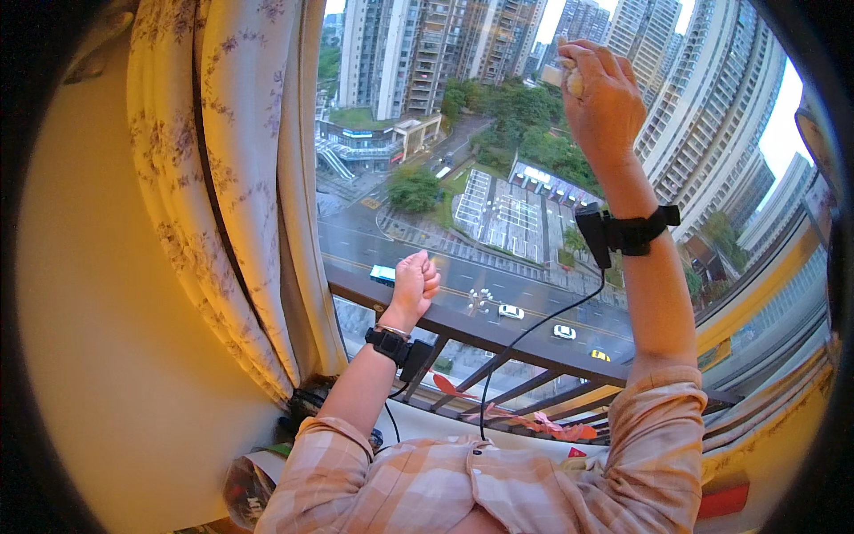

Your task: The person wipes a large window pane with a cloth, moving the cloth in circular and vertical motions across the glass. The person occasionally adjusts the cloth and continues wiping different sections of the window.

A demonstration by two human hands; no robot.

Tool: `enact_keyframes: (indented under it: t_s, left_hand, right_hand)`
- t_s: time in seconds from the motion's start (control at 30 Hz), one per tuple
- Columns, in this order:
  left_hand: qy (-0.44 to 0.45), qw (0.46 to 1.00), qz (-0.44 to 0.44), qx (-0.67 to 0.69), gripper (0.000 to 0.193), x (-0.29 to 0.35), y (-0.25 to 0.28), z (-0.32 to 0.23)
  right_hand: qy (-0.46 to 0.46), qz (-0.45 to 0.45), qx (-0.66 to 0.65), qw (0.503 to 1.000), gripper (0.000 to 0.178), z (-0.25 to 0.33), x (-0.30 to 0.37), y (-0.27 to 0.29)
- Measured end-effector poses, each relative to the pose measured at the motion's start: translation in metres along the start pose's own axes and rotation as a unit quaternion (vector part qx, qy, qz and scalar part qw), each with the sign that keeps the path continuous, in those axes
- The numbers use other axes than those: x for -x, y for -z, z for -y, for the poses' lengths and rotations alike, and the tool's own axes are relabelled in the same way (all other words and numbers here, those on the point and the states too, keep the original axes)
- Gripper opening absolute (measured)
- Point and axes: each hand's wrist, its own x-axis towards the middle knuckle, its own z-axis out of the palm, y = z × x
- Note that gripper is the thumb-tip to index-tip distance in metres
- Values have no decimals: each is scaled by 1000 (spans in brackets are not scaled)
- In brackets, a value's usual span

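Note:
My right hand point(605, 102) is raised high in front of the window view, its fingers closed around a small pale yellowish lump point(574, 82). Most of that lump is hidden in the grip, so its kind cannot be made out. Lower and to the left, my left hand point(416, 287) is curled into a fist beside the dark railing point(471, 327). Whether anything is inside the fist is hidden. Each wrist wears a black strap with a small box, the right one point(630, 233) and the left one point(400, 349), with black cables running down from them.
Floral curtains point(240, 160) hang at the left beside a plain wall point(98, 294). Red leaf-shaped pieces point(543, 425) lie along the foot of the railing. Dark bundled items point(307, 400) sit in the corner. Beyond are a street point(445, 280) with cars and tall buildings point(445, 53).

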Motion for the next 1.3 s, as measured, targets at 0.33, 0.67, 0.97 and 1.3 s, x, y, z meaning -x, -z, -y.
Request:
enact_keyframes:
  t_s: [0.33,0.67,0.97,1.3]
  left_hand:
    - [-36,999,-4,5,38,3,0,1]
    - [-50,998,-21,33,39,4,0,-1]
    - [-55,992,-49,104,39,1,4,-3]
    - [-73,990,-19,122,37,3,8,-4]
  right_hand:
    - [264,344,-248,867,4,124,160,45]
    - [84,216,-116,966,14,102,46,-18]
    - [308,373,-268,833,2,144,155,28]
    - [218,356,-250,874,16,164,132,20]
